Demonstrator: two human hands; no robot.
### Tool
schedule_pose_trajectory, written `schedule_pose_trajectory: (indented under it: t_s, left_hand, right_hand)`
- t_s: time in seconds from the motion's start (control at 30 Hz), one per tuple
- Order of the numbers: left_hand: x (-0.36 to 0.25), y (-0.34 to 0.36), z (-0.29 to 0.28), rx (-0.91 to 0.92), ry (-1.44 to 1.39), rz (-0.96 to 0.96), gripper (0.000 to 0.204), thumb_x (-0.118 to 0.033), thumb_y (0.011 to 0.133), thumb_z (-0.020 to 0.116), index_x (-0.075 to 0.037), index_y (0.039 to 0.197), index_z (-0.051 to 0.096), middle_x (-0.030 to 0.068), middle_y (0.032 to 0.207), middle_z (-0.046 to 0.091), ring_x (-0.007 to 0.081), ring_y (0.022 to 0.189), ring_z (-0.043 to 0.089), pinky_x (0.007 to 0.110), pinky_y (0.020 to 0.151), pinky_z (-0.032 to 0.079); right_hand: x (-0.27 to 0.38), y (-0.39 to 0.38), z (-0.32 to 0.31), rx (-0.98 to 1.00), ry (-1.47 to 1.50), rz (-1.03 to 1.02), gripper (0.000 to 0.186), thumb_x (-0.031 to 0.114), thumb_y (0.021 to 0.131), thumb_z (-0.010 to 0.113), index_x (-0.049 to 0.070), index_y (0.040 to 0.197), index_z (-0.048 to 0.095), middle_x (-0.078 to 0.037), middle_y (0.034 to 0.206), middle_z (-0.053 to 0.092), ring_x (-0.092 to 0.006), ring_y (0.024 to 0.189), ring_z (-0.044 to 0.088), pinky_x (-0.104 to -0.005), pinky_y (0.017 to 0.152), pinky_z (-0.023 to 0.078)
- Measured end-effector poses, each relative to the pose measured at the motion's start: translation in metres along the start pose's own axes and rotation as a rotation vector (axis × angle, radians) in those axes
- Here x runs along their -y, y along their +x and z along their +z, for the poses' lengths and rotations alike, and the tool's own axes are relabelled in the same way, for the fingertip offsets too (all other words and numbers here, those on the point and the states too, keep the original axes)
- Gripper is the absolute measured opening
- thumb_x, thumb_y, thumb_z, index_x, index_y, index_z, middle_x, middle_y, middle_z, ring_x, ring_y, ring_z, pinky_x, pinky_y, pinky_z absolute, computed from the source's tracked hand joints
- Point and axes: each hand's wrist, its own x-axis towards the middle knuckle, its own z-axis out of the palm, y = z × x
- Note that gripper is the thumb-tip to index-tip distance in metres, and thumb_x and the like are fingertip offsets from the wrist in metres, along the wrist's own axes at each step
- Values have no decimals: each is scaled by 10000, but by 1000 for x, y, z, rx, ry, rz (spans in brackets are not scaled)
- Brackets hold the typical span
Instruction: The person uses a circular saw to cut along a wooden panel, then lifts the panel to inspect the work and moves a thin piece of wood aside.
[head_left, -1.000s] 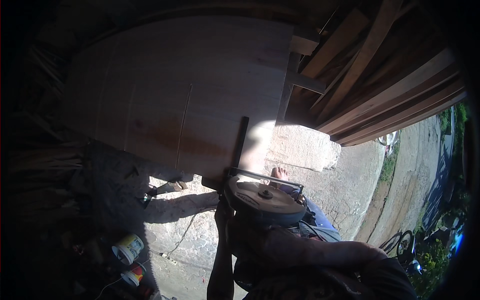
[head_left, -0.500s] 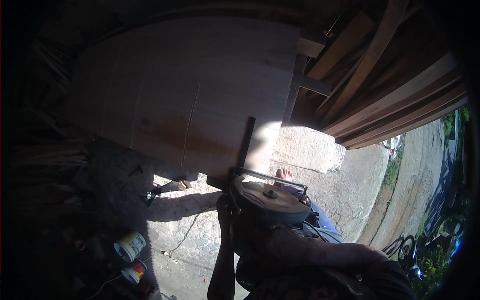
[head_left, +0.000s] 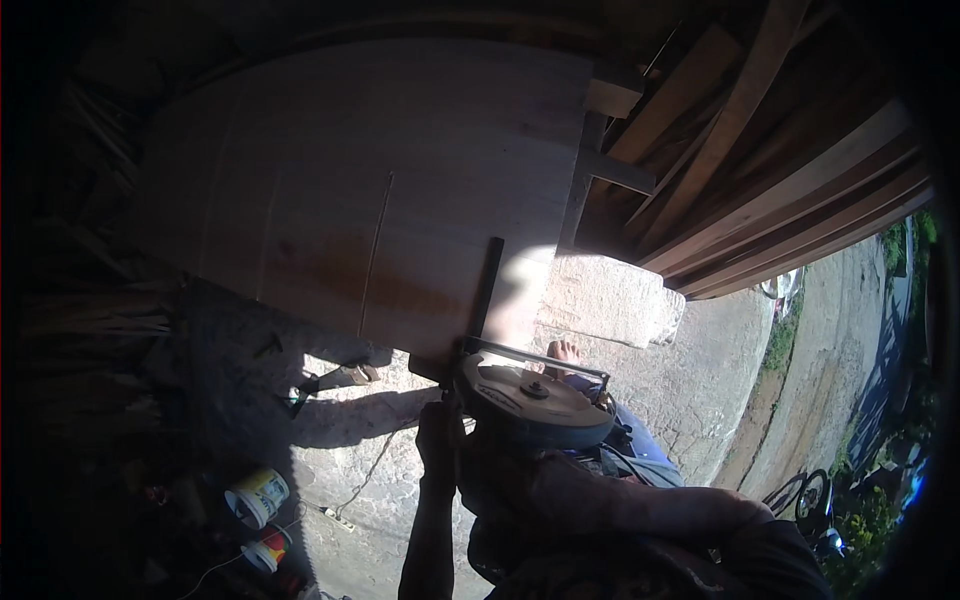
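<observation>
A large plywood panel [head_left: 300, 140], marked with straight lines, fills the upper middle; a dark straight bar [head_left: 489, 280] lies near its right end. A circular saw [head_left: 530, 400] sits at the panel's near edge, with a metal frame [head_left: 540, 355] reaching rightward. My left hand [head_left: 437, 430] is in shadow beside the saw's left side; its fingers cannot be made out. My right hand [head_left: 510, 465] is at the rear of the saw, mostly hidden under its body, so what the fingers grip is unclear. My bare foot [head_left: 562, 352] shows beyond the saw on the sunlit concrete.
Long timber planks [head_left: 760, 210] are stacked at right, beside a concrete ledge [head_left: 610, 300]. Offcuts [head_left: 110, 320] crowd the shadowed left. Two buckets [head_left: 257, 497], a power strip [head_left: 338, 519] and cords occupy the lower left floor. A bicycle [head_left: 810, 495] stands by the road at right.
My left hand has shifted slightly down and to the left since half a second ago. The view moved a little right, then back left; the saw appears unchanged on the panel.
</observation>
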Motion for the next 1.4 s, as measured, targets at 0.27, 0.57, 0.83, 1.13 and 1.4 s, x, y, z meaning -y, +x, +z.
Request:
schedule_pose_trajectory:
  t_s: [0.27, 0.57, 0.83, 1.13, 1.4]
  left_hand:
    - [-16, 17, -8, 221, 0, -534, 249, -258, 991, 630, -18, 935, 661, 157, 843, 648, 323, 783, 672, 427, 657, 514]
    - [-24, 27, -20, 228, 93, -217, 212, -242, 928, 661, -51, 1009, 619, 177, 931, 647, 355, 817, 668, 453, 667, 522]
    - [-3, 37, -34, 394, 53, 235, 192, -34, 861, 599, 3, 1048, 589, 177, 907, 592, 385, 917, 599, 475, 822, 500]
    - [27, 96, -53, 920, 9, 498, 122, -138, 898, 687, -35, 879, 624, 144, 849, 642, 311, 871, 654, 430, 746, 520]
    - [18, 142, -78, 362, 409, 583, 894, -376, 699, 852, 31, 1401, 477, 266, 1409, 494, 424, 1325, 483, 462, 1073, 431]
  right_hand:
    - [1, 3, 2, -72, 25, -3, 494, 203, 890, 633, -25, 1297, 468, -228, 913, 649, -409, 697, 658, -483, 632, 535]
    - [4, 0, -4, 56, -46, 44, 455, 218, 870, 637, -35, 1219, 490, -214, 831, 647, -414, 657, 646, -500, 649, 529]
    - [-1, 2, 7, -77, 46, -9, 417, 135, 846, 646, 2, 1211, 497, -208, 985, 616, -401, 832, 639, -496, 712, 521]
    - [-10, -4, 12, 172, -157, 7, 360, 128, 857, 618, -22, 1171, 529, -220, 1000, 586, -384, 936, 607, -474, 780, 541]
    - [-9, 0, 9, -4, -81, -32, 336, 228, 868, 631, -29, 1068, 548, -203, 823, 600, -386, 749, 617, -473, 653, 522]
